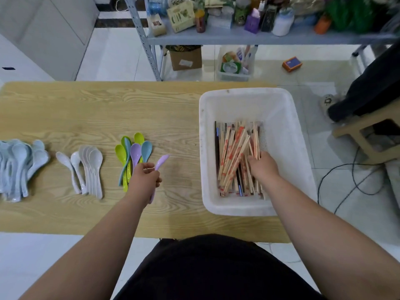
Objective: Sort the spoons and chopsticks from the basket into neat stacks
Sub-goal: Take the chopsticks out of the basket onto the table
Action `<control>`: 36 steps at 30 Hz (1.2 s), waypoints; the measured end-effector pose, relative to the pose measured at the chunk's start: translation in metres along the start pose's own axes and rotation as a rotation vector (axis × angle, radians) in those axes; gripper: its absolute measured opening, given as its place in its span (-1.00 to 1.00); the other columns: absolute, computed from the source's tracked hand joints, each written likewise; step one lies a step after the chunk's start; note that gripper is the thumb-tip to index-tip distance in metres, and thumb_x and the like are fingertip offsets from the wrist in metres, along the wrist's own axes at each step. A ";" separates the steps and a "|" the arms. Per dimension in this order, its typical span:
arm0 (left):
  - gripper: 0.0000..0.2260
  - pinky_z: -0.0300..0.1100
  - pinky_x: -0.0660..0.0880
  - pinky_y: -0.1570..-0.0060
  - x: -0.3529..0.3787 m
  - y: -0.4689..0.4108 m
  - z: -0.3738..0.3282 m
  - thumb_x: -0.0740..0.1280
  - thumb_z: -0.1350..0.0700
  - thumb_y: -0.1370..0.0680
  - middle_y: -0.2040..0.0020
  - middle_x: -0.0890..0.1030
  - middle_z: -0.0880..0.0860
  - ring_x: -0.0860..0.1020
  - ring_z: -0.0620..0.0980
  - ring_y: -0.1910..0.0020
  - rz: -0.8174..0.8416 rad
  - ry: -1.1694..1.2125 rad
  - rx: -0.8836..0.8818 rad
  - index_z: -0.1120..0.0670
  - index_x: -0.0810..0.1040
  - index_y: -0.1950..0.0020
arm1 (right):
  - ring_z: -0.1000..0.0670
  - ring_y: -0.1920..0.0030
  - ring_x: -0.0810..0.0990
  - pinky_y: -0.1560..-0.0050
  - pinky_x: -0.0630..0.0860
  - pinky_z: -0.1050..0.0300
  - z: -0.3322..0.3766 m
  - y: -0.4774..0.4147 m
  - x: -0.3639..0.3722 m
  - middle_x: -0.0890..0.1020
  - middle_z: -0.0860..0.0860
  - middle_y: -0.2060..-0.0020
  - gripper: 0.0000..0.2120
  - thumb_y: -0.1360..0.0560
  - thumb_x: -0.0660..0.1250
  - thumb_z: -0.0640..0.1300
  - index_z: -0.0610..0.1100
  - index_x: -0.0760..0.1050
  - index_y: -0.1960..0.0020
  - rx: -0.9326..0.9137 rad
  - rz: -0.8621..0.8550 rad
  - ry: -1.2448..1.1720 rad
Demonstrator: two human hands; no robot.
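While the left hand [145,176] pinches a lilac plastic spoon [162,160] by its handle, just right of the fanned pile of green, blue and purple spoons [132,154] on the wooden table [108,109], the right hand [263,167] reaches into the white plastic basket [242,93] at right. Its fingers are buried among paper-sleeved wooden chopsticks [231,152], so its grip cannot be told. Spoon sorting looks nearly finished; next, the held spoon needs laying on that pile.

Basket [249,94]: one
Purple spoons [135,155]: two
Green spoons [120,153]: three
White spoons [95,156]: about six
Pale blue spoons [20,152]: heaped, uncountable
Chopsticks [231,156]: dozens
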State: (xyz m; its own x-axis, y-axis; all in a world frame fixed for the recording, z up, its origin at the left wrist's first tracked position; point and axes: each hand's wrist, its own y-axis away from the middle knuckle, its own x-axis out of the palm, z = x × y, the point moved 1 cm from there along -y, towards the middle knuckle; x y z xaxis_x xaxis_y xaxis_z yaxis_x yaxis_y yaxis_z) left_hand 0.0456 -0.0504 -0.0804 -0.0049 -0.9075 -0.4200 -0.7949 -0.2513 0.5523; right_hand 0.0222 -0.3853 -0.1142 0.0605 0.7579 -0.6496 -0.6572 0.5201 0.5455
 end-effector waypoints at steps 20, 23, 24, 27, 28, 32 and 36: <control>-0.87 -0.03 0.50 0.07 -0.097 -0.086 0.022 0.40 0.10 -0.46 0.15 0.62 -0.09 0.59 0.05 0.13 -0.011 -0.186 0.106 -0.05 0.55 0.02 | 0.02 0.20 0.67 0.16 0.63 0.01 0.153 0.112 0.065 0.65 0.00 0.13 -0.85 -0.64 0.25 -0.02 -0.08 0.47 0.02 -0.409 0.059 -0.179; -0.86 -0.12 0.42 0.08 -0.104 -0.098 0.024 0.39 0.13 -0.49 0.11 0.63 -0.02 0.57 0.04 0.09 -0.011 -0.360 0.185 0.04 0.56 -0.04 | 0.00 0.22 0.67 0.13 0.66 0.02 0.160 0.122 0.112 0.65 -0.06 0.11 -0.88 -0.64 0.26 -0.03 -0.08 0.46 -0.02 -0.339 0.170 -0.132; -0.86 -0.11 0.43 0.07 -0.105 -0.101 0.025 0.40 0.14 -0.49 0.11 0.64 0.00 0.58 0.06 0.07 -0.001 -0.406 0.196 0.06 0.56 -0.03 | -0.01 0.21 0.67 0.09 0.67 -0.04 0.156 0.122 0.129 0.65 -0.05 0.12 -0.89 -0.64 0.26 -0.02 -0.06 0.46 -0.03 -0.301 0.181 -0.115; -0.81 -0.06 0.50 0.00 -0.106 -0.110 0.033 0.42 0.11 -0.46 0.09 0.66 0.03 0.61 0.11 0.02 0.044 -0.518 0.206 0.07 0.57 -0.05 | -0.10 0.13 0.67 0.01 0.64 -0.15 0.137 0.117 0.166 0.65 -0.05 0.09 -0.86 -0.60 0.26 0.01 -0.03 0.47 -0.08 -0.189 0.155 -0.038; -0.81 -0.06 0.52 0.01 -0.106 -0.112 0.035 0.43 0.10 -0.45 0.09 0.66 0.03 0.62 0.12 0.03 0.058 -0.542 0.218 0.07 0.57 -0.04 | -0.12 0.11 0.65 0.03 0.62 -0.12 0.129 0.113 0.173 0.64 -0.06 0.06 -0.83 -0.60 0.25 0.01 -0.04 0.47 -0.12 -0.158 0.139 0.005; -0.83 -0.16 0.39 0.14 -0.104 -0.112 0.043 0.42 0.14 -0.47 0.19 0.59 -0.05 0.58 0.05 0.10 0.120 -0.567 0.266 0.03 0.58 -0.04 | -0.11 0.10 0.51 0.13 0.42 0.06 0.102 0.105 0.186 0.57 -0.12 -0.07 -0.74 -0.65 0.19 -0.08 -0.17 0.41 -0.28 -0.073 0.089 0.152; -0.78 -0.08 0.45 0.09 -0.108 -0.111 0.051 0.40 0.20 -0.48 0.04 0.60 0.09 0.58 0.15 0.03 0.128 -0.551 0.322 0.10 0.55 -0.13 | -0.12 0.10 0.49 0.15 0.37 0.07 0.092 0.102 0.191 0.54 -0.13 -0.04 -0.75 -0.67 0.15 -0.11 -0.19 0.37 -0.30 -0.028 0.050 0.196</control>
State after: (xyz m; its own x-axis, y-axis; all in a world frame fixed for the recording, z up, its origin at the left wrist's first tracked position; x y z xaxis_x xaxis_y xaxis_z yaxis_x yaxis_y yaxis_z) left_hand 0.1038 0.0929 -0.1333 -0.3544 -0.5962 -0.7204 -0.9089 0.0386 0.4151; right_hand 0.0361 -0.1512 -0.1335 -0.1184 0.6900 -0.7140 -0.6768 0.4701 0.5665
